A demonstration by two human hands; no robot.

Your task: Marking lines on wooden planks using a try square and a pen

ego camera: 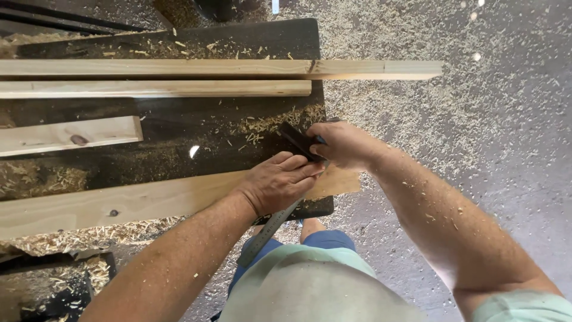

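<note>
Pressing left hand (280, 182) flat on square (271, 226) over board (137, 203); right hand (339, 143) at 1 o'clock pinches probably a pencil; keep stock tight against edge.

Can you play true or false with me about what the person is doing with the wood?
1. The left hand presses flat on the nearest plank. True.
2. The right hand is empty. False: it grips a dark tool by the plank's end.
3. A metal ruler sticks out from under the left hand towards the person. True.
4. The floor is swept clean. False: sawdust and shavings lie all over it.
5. Only one plank lies on the dark workbench. False: several lie there, and the long board overhangs its edge.
</note>
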